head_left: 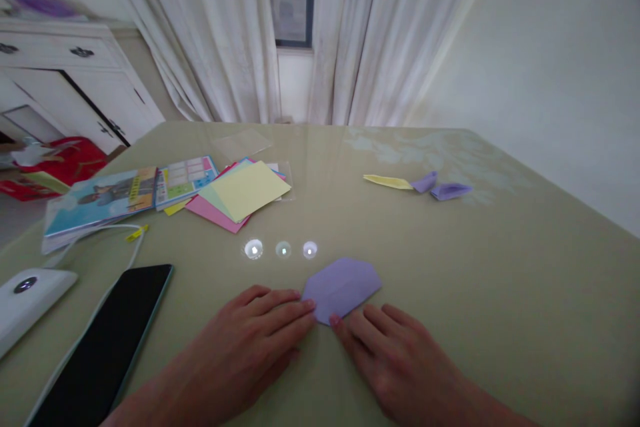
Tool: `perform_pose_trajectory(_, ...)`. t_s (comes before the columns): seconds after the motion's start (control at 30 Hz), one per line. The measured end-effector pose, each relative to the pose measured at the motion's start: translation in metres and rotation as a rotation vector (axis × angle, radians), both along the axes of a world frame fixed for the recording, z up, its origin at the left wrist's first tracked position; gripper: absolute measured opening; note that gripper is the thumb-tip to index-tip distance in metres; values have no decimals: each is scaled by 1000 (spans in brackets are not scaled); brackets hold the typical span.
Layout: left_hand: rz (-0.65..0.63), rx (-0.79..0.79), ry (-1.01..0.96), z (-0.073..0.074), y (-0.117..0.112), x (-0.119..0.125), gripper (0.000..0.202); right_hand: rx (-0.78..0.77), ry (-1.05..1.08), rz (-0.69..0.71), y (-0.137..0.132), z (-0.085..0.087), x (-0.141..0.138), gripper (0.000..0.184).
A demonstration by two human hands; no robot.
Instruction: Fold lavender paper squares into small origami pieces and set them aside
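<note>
A folded sheet of purple paper (343, 287) lies on the table in front of me, with several straight edges and a faint crease across it. My left hand (265, 327) holds its left corner against the table, fingers close together and fingertips on the paper. At the near edge, my right hand (387, 350) presses with the index fingertip while its other fingers curl in beside the paper. Both thumbs are mostly hidden. Farther off to the right lie a folded yellow paper strip (387, 181), a small purple folded piece (425, 182) and another purple folded piece (451, 191).
Coloured paper sheets (255, 190) are stacked at the back left, beside a picture booklet (107, 197). A black phone (107, 340), a white device (33, 303) and a white cable (135, 250) lie at the left. Curtains (215, 33) hang behind the table (500, 293).
</note>
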State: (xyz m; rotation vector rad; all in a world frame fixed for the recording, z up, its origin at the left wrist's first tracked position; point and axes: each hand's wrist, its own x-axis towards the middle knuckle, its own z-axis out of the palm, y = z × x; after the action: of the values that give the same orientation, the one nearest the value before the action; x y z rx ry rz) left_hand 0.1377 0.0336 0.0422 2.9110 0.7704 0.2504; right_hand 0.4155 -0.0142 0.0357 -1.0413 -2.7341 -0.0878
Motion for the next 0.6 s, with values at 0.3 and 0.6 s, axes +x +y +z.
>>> perform_pose_trajectory(0.3,65,97,5,-6,19,-30,37,-61,132,37,37,16,47,24)
perform_pose_trajectory(0.6,222,99,-22,-5,34,4,37,-176,20,282,53,18,16,15)
